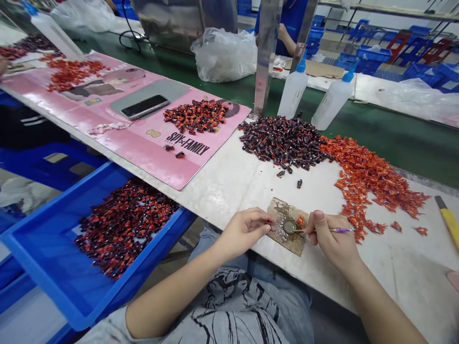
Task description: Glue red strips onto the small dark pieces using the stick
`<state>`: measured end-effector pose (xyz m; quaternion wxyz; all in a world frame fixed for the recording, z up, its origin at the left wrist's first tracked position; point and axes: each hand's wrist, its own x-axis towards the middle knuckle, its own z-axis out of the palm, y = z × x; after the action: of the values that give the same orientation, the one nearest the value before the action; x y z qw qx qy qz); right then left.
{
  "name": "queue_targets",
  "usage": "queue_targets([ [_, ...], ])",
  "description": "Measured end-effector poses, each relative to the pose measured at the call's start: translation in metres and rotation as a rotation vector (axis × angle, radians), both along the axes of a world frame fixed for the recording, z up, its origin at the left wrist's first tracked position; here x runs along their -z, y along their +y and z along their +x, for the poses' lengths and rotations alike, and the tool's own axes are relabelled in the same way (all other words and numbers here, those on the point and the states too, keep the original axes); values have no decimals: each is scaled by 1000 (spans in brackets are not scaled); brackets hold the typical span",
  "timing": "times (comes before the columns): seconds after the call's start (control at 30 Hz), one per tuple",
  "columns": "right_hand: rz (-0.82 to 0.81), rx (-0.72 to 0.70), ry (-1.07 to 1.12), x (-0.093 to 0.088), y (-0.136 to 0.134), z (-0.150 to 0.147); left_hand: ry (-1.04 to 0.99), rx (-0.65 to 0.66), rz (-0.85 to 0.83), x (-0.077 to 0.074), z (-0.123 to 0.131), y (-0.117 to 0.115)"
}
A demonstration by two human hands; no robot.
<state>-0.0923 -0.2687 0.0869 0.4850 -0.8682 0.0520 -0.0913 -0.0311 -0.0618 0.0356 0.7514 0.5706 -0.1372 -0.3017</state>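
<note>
Head view, left hand [244, 231] pinching a small red piece [268, 222], right hand [332, 234] clenched on a purple-handled tool [339, 230] over a round metal dish [289, 226], on a stained board [287, 243], dark capsules [283, 141] at 12 o'clock, orange-red wrappers [373, 179] at 2 o'clock, blue tray [43, 248] at 9 o'clock

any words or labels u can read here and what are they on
"SPY×FAMILY" in large black letters on the pink mat.
Smaller print on the mat is too small to read.
The white squeeze bottles show no readable text.
</note>
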Motion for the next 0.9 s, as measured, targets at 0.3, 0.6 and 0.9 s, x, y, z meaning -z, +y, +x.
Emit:
queue_targets([
  [0.3,31,4,40,7,3,5,3,-28,25,0,-2,-3],
  [0.6,-99,-52,30,-7,-8,5,92,-76,-63,-6,-3,-3],
  [0.9,-73,-90,-34,4,5,6,139,-53,-17,1,2,-12],
])
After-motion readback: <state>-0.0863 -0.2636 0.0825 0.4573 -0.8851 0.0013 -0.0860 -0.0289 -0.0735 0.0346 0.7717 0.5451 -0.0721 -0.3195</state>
